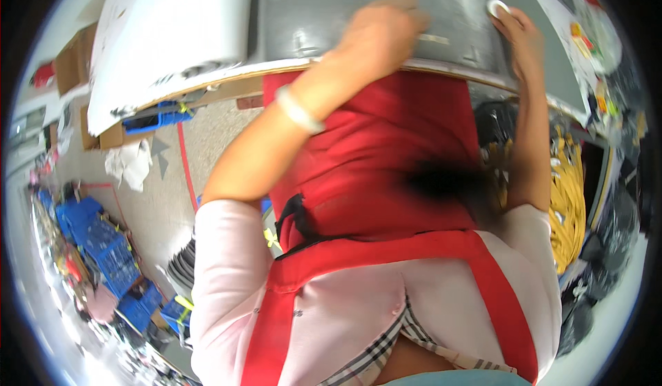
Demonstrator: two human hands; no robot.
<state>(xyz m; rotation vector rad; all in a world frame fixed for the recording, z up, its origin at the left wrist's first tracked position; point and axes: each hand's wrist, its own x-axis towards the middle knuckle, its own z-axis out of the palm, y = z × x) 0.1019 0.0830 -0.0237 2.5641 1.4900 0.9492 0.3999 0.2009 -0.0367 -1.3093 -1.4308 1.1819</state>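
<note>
Resting L hand [383, 31] flat, fingers loosely curled, on grey tabletop [358, 6] | R hand [518, 31] pinching small white round piece [497, 6] at far right, fingertips closed on it | L hand well apart, piece nearest R

We are seeing a small white ring-shaped roll of tape [497, 6] lying flat on the grey table top [358, 6], touching our right hand's fingertips [509, 19], near the table's right edge.

The left hand [383, 31] is resting flat on the grey table [303, 13], fingers spread. The right hand [518, 35] is pressing a small white ring [497, 6] farther right on the table, above the red apron [386, 179].
</note>
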